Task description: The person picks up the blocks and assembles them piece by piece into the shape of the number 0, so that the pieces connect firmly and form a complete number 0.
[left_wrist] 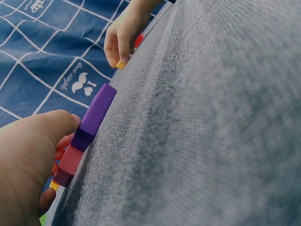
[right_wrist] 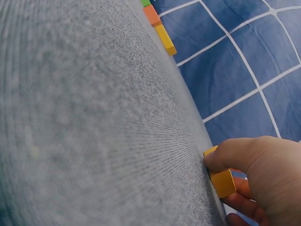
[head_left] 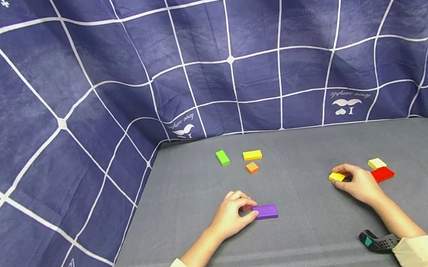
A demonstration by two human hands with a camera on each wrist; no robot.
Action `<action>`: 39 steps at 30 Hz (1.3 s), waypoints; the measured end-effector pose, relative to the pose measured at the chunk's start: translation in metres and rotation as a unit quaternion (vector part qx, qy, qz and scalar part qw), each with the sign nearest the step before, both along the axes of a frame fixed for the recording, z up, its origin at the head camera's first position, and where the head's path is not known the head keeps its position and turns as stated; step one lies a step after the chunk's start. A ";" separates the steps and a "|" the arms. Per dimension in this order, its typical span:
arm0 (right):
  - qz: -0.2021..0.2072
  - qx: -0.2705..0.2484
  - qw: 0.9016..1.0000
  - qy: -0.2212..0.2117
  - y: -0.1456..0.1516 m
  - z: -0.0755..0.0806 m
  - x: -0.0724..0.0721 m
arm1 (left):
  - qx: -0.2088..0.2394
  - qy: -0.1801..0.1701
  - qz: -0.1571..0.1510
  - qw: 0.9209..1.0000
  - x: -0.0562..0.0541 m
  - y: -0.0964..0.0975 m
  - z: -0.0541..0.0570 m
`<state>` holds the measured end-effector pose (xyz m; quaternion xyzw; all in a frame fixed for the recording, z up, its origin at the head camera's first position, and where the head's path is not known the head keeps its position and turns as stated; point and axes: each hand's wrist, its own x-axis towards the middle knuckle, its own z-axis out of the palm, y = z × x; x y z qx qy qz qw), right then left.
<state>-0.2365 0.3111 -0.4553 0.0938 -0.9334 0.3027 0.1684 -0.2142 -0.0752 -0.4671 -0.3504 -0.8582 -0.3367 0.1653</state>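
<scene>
My left hand (head_left: 234, 214) has its thumb and fingers about the left end of a purple block (head_left: 266, 212) lying flat on the grey cloth. A dull red block (left_wrist: 70, 162) sits end to end with the purple one, partly hidden by the left fingers in the head view. Off to the right, my right hand (head_left: 359, 183) pinches a yellow-orange block (head_left: 336, 177) between thumb and fingers, close over the cloth. Behind that hand lie a bright red block (head_left: 383, 174) and a pale yellow block (head_left: 377, 164).
Farther back on the grey cloth (head_left: 310, 240) are a green block (head_left: 222, 157), a yellow block (head_left: 252, 155) and a small orange block (head_left: 252, 168). A blue curtain (head_left: 205, 35) with white lines borders the surface at the back and left.
</scene>
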 end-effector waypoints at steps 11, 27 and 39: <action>0.008 0.001 1.000 -0.001 -0.004 0.004 -0.001 | -0.001 -0.001 0.000 1.000 0.001 0.000 0.001; 0.046 -0.022 0.998 -0.024 -0.043 0.017 0.001 | -0.008 -0.001 0.003 1.000 0.000 0.000 0.001; 0.103 -0.035 0.994 -0.008 -0.074 0.016 0.006 | -0.013 -0.006 0.009 1.000 0.002 0.001 0.002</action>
